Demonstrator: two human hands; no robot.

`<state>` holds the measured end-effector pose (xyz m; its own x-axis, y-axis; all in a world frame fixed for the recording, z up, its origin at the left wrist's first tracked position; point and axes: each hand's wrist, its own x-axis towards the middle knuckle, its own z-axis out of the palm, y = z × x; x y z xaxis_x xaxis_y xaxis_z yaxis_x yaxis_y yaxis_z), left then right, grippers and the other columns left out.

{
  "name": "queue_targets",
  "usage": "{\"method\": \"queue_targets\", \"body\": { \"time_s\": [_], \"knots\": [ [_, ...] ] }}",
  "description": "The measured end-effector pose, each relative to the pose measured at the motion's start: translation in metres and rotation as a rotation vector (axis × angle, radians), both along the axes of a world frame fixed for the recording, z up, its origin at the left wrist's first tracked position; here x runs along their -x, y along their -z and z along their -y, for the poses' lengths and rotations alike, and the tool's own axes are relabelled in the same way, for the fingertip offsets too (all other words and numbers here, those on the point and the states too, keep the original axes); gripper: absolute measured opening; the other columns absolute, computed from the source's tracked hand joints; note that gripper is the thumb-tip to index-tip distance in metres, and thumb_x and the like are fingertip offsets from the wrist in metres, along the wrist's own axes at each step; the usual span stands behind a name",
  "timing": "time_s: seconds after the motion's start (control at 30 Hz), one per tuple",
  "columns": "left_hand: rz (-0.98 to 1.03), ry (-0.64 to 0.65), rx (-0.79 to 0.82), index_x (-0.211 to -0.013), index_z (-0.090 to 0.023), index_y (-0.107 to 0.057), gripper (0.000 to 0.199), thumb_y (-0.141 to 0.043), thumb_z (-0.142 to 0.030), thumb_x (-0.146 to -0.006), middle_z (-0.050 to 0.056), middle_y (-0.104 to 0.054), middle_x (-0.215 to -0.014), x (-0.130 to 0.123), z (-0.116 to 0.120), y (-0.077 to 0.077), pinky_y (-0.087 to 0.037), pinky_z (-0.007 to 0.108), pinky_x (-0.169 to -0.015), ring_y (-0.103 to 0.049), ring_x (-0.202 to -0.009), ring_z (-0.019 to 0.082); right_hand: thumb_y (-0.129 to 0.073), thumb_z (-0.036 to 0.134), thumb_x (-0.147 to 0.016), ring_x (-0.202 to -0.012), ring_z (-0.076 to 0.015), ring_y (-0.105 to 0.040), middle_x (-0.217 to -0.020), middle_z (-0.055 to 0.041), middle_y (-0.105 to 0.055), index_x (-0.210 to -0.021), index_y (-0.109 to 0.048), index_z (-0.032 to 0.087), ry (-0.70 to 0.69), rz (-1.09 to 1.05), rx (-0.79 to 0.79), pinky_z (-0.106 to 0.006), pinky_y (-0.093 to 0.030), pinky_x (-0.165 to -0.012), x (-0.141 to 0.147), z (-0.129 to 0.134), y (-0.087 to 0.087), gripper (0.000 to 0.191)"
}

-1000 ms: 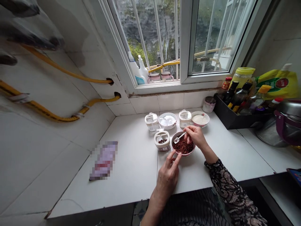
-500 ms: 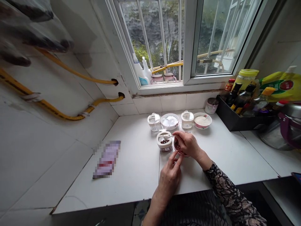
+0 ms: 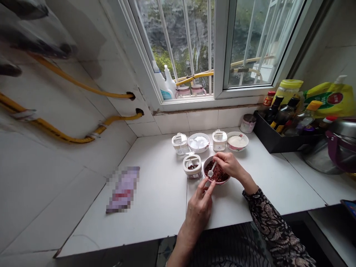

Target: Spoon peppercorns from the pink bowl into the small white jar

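My right hand (image 3: pixel 229 165) pinches the handle of a small white spoon (image 3: pixel 212 170), whose scoop dips to the dark red, peppercorn-like grains (image 3: pixel 219 175) in a bowl (image 3: pixel 221 183). With fingertips on the near left rim of that bowl, my left hand (image 3: pixel 200 204) steadies it. Just left of the bowl stands a clear seasoning jar (image 3: pixel 192 172) with its lid raised and some of the same dark grains inside.
Behind are two more clear jars, one left (image 3: pixel 180 145) and one right (image 3: pixel 219 141), a bowl of white powder (image 3: pixel 198 149) and a bowl of pale granules (image 3: pixel 237 147). A black box of bottles (image 3: pixel 274 142) stands right. A purple packet (image 3: pixel 124 191), blurred, lies left.
My right hand has moved the spoon from over the jar's opening back to the right, down into the bowl of dark grains. My left hand stays at the bowl's rim.
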<state>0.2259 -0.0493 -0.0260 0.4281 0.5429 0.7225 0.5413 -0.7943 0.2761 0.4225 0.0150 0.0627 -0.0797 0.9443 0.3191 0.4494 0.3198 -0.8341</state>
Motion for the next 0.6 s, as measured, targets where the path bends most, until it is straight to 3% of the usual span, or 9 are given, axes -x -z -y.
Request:
{"method": "queue_targets", "body": {
  "time_s": [0.13,0.3,0.6],
  "knots": [
    [-0.004,0.008,-0.002,-0.156,-0.024,-0.038,0.068,-0.042,0.002,-0.093,0.016,-0.055,-0.141,0.0008,0.0,-0.0009,-0.063,0.029,-0.085,-0.071,-0.102,0.018,-0.052,0.027,-0.089,-0.046,-0.0124,-0.051,-0.05,0.0031,-0.058,-0.07,-0.059,0.021,0.035,-0.049,0.07,-0.024,-0.039,-0.049,0.0032,-0.0002,0.0004,0.021],
    [-0.001,0.003,-0.008,-0.155,-0.024,-0.039,0.068,-0.042,0.003,-0.093,0.016,-0.055,-0.14,0.0009,0.0001,-0.0021,-0.063,0.028,-0.083,-0.071,-0.099,0.017,-0.052,0.034,-0.087,-0.032,-0.0103,-0.041,-0.046,0.0043,-0.058,-0.072,-0.059,0.021,0.052,-0.226,0.198,-0.024,-0.029,-0.036,-0.0013,-0.0029,0.0019,0.021],
    [-0.009,0.008,-0.004,-0.157,-0.024,-0.035,0.069,-0.041,0.002,-0.093,0.016,-0.054,-0.141,0.0012,-0.0004,0.0012,-0.062,0.028,-0.084,-0.07,-0.101,0.017,-0.061,0.043,-0.081,-0.029,-0.009,-0.041,-0.044,0.0043,-0.059,-0.07,-0.06,0.02,0.067,-0.376,0.24,-0.021,-0.026,-0.031,-0.0029,-0.0058,0.0048,0.026]
  ]
}}
